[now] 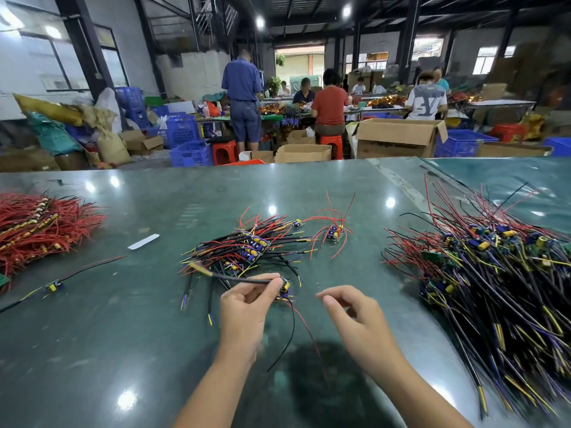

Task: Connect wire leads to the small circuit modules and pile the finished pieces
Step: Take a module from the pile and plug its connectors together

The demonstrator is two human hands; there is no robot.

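At the far left of the table [123, 335] a heap of red leads [40, 230] was seen, and nearer the middle a lone module [54, 286] with its wires lay well apart from both hands. A risk was judged in the left hand [244, 307], whose thumb and forefinger were pinched on a black lead [234, 278] and on the module [285, 287] at its end: because the hold was taken only at the fingertips, the module could be twisted or dropped, and a joint could be strained if the lead were pulled. The thin black and red wires [296, 322] hanging from that module trailed down between the two hands, so they could be snagged by a wrist or dragged into the middle pile [247, 248] just beyond the left hand, where loose ends were already tangled. The right hand [349, 313] was held empty, its fingers loosely curled with thumb and forefinger nearly meeting, near the held module but not touching it. A small cluster [333, 233] lay beyond it. The large pile [494, 273] at the right lay well apart from both hands, and a piece tossed short of it could be mixed with unfinished ones.
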